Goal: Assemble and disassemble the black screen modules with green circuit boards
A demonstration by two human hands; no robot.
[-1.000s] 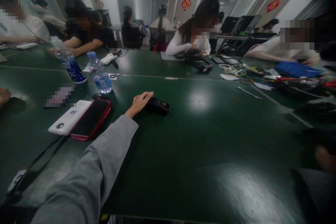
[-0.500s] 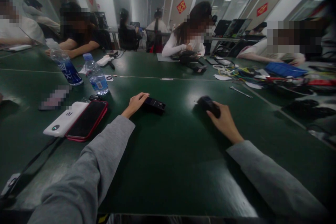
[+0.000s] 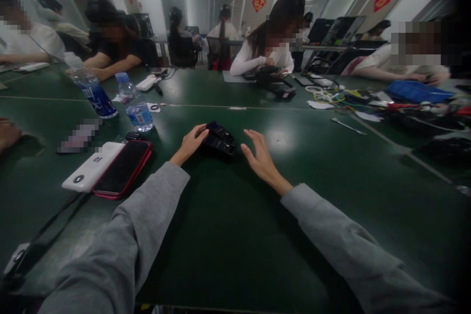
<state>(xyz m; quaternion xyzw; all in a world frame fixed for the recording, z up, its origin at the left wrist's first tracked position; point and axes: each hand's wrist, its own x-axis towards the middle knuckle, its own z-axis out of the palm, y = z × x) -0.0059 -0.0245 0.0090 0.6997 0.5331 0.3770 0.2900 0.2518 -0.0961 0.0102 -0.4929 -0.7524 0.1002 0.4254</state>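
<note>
Two small black boxes with faint light marks on their faces lie together on the green table (image 3: 206, 235). The nearer black box (image 3: 221, 147) has its left end in my left hand (image 3: 191, 143), whose fingers are closed around it. Just behind it, the farther black box (image 3: 222, 130) rests at an angle, touching or overlapping it. My right hand (image 3: 260, 156) hovers to the right of both, fingers spread and holding nothing. What exactly the boxes are, I cannot make out.
Left of my arm lie a red-cased phone (image 3: 123, 169) and a white power bank (image 3: 91, 167). Two bottles stand behind them, the nearer a clear water bottle (image 3: 135, 105). A wrench (image 3: 349, 126) and tangled cables (image 3: 353, 95) lie right. Several people sit around the table.
My right hand has moved left and let go of its black box, which now lies against the other one. My left hand has stayed nearly in place.
</note>
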